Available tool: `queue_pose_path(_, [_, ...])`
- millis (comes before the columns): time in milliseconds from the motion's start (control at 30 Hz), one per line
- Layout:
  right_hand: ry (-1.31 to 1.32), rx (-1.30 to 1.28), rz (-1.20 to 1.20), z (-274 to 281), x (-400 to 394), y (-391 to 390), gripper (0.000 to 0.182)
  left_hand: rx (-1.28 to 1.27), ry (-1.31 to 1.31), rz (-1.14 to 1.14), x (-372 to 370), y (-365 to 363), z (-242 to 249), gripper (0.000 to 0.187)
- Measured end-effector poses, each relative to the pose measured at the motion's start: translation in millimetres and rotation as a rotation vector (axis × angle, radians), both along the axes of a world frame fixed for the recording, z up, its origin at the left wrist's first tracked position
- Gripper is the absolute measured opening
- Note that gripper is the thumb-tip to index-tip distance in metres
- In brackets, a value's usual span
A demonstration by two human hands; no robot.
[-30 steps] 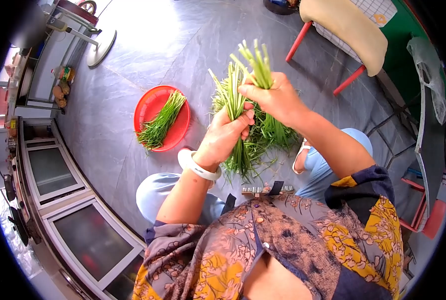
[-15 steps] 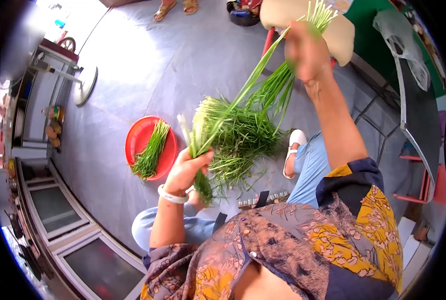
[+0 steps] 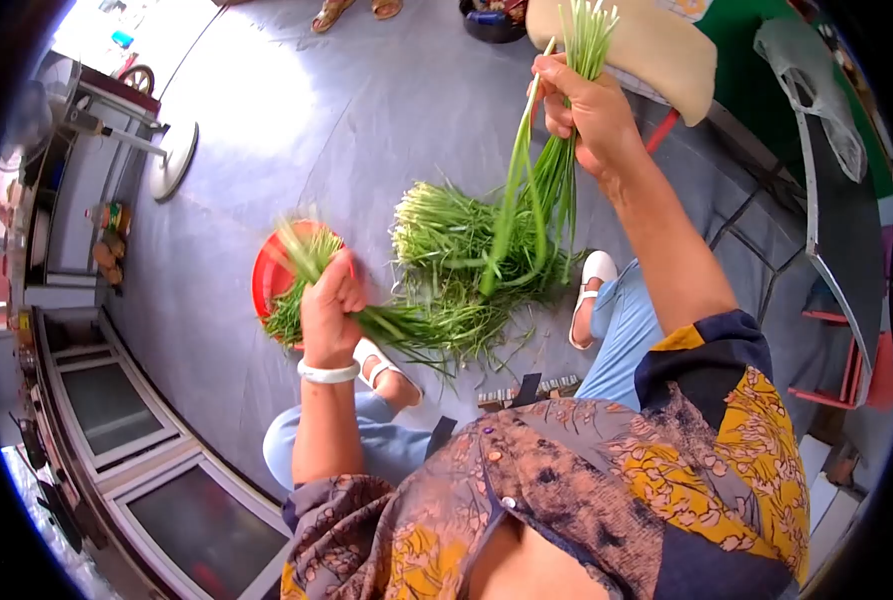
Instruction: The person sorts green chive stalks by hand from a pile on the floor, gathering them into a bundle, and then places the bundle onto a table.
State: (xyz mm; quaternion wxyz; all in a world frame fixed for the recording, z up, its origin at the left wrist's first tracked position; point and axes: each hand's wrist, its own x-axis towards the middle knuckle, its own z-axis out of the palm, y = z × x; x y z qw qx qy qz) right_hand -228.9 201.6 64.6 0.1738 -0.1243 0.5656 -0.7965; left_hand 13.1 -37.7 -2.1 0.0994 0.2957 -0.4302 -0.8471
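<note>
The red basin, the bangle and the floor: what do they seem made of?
Red basin: probably smooth plastic, from its even, bright colour. Bangle: rigid-looking, whitish and smooth; stone or plastic, I cannot tell. Floor: probably glazed tile or polished stone, from its grey veining and glare.

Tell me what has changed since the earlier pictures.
The left hand, at first close to the right hand, has moved left, toward the red basin. The right hand has gone forward and to the right, its stalks hanging down. The strands that stretched between them no longer do. Both still hold stalks. The bundle in the basin and the pile on the floor look unchanged.
</note>
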Motion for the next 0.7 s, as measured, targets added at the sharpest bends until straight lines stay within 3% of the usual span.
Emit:
queue_pose_path(100, [-0.045, 0.078, 0.148, -11, 17, -23, 0.017, -0.051, 0.018, -0.112, -14, 26, 9, 0.012])
queue_pose_path(300, [-0.094, 0.162, 0.3, -19, 64, -58, 0.017, 0.067, 0.054, -0.238, -30, 55, 15, 0.016])
queue_pose_path(433, [-0.118, 0.195, 0.279, -15, 75, -65, 0.017, 0.073, 0.075, -0.217, -33, 58, 19, 0.019])
queue_pose_path(600, [-0.083, 0.351, 0.454, -16, 81, -61, 0.017, 0.048, 0.076, -0.127, -33, 56, 19, 0.012])
queue_pose_path(700, [-0.005, 0.321, 0.529, -22, 90, -61, 0.016, 0.006, 0.075, -0.087, -32, 55, 19, 0.009])
